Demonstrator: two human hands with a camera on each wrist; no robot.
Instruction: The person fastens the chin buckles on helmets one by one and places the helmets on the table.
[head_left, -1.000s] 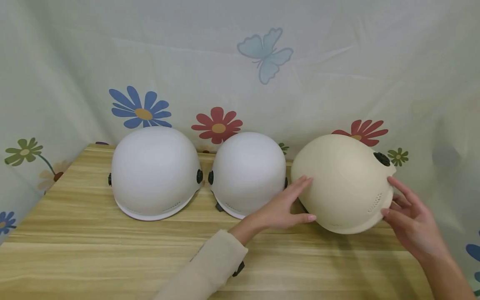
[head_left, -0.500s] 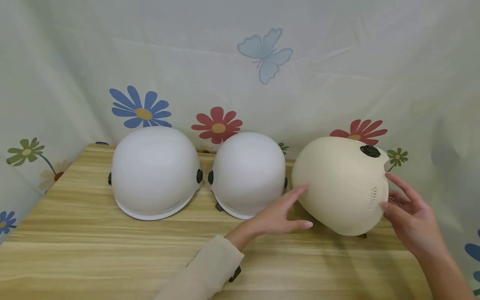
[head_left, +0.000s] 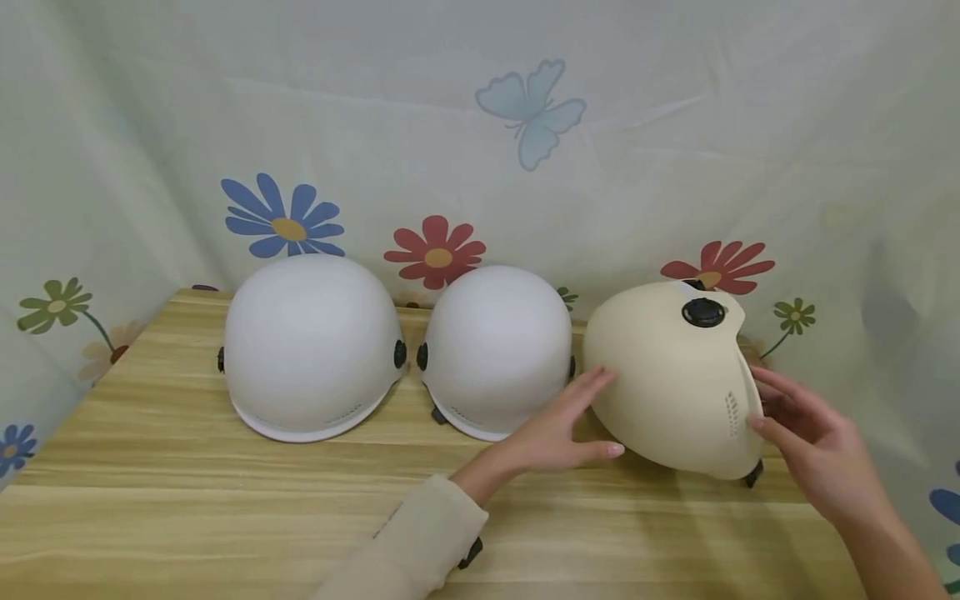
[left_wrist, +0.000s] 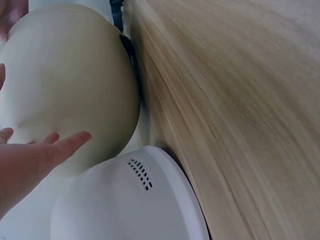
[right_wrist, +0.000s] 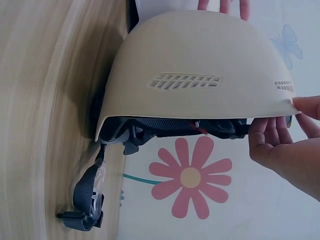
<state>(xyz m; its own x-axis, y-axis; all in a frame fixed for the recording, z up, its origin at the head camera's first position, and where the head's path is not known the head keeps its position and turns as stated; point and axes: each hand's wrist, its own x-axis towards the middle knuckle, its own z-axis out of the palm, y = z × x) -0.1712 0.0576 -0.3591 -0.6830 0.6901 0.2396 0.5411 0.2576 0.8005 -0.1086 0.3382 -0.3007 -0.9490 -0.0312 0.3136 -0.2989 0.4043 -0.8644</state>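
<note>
A beige helmet point(head_left: 660, 383) sits tilted at the right of the wooden table, its rim facing right and a black round knob point(head_left: 703, 313) near the top. My right hand point(head_left: 825, 450) pinches that rim, fingers tucked under the edge and thumb outside. Along the helmet's left side my left hand point(head_left: 551, 433) lies with fingers straight and thumb spread, right at the shell. In the right wrist view, dark inner padding point(right_wrist: 165, 127) shows below the rim, and a black chin strap with its buckle point(right_wrist: 87, 200) hangs down over the wood.
Two white helmets stand left of the beige one: a middle one point(head_left: 498, 350) close beside it and a left one point(head_left: 311, 350). Behind the wooden table point(head_left: 225, 517) hangs a pale cloth point(head_left: 375, 125) printed with flowers and a butterfly.
The beige helmet has turned, its knob shifting left and its rim swinging round to the right. My right hand has followed the rim slightly left and down; my left hand has eased back a little.
</note>
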